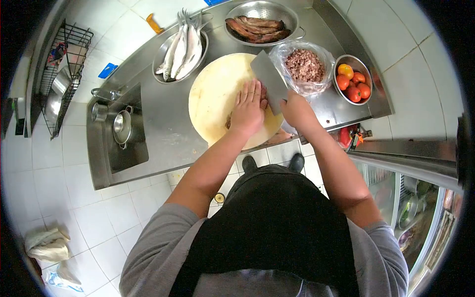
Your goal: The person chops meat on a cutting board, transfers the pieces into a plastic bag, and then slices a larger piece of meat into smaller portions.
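Note:
My right hand point(298, 113) is closed around the handle of a wide cleaver point(269, 74), its blade slanting over the right part of a round, pale cutting board point(210, 96). Just left of the blade, my left hand point(247, 109) lies flat with its fingers stretched out, pressing on a dark reddish piece of meat point(263, 91). Most of that piece is hidden under the fingers and beside the blade. A small brownish bit point(228, 120) shows at the left hand's outer edge. Beyond the cleaver sits a clear plastic bag point(324, 84) holding chopped reddish meat point(304, 65).
Whole silvery fish point(180, 49) lie in a metal bowl at the back left. A colander point(262, 7) holds long brown meat strips point(257, 28). Tomatoes point(353, 81) fill a bowl at right. A sink point(129, 153) with pots is at left, a glass-door fridge point(415, 208) at lower right.

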`<state>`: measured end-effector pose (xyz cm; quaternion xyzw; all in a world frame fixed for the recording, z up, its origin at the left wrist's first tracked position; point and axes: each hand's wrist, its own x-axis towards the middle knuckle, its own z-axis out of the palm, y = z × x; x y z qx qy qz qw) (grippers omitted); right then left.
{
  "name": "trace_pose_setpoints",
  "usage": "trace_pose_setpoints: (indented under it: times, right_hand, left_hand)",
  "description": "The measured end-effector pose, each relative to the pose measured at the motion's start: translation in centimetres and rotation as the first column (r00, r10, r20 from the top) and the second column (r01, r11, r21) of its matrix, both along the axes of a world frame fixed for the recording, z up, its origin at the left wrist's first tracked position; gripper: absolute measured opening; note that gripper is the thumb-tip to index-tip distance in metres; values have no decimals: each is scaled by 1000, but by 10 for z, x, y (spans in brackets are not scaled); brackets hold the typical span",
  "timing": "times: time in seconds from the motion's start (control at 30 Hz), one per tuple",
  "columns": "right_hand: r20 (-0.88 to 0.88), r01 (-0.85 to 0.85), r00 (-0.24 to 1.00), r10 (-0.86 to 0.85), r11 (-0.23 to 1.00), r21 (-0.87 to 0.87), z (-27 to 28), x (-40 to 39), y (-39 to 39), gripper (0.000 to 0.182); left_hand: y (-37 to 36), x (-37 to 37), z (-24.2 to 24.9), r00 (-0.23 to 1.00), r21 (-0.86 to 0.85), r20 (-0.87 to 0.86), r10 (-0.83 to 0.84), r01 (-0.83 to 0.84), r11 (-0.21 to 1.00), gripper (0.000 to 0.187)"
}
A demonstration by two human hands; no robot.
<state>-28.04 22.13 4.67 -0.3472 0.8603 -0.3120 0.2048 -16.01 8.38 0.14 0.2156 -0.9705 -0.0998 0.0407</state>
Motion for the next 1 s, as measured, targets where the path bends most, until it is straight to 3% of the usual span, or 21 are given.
trace_pose_setpoints:
  times: [0.4, 0.6, 0.83, 0.93, 1.0]
  right_hand:
    - [115, -137, 987, 114, 966, 217, 23, 13, 56, 34]
    - [97, -69, 993, 63, 996, 61, -14, 12, 11, 34]
    - [204, -106, 976, 78, 986, 130, -9, 23, 42, 35]
    - [88, -124, 989, 117, 989, 84, -8, 28, 47, 34]
    - [385, -109, 922, 49, 985, 136, 8, 18, 33, 37]
  left_hand:
    - [-1, 0, -8, 999, -16, -35, 2, -2, 1000, 62]
    - [-7, 1, -11, 999, 20, -34, -28, 28, 999, 64]
    - [-1, 1, -7, 1000, -45, 3, -9, 9, 999, 66]
    - [-6, 2, -15, 999, -5, -39, -7, 7, 1000, 66]
    - [-5, 4, -19, 996, 8, -87, -28, 29, 1000, 66]
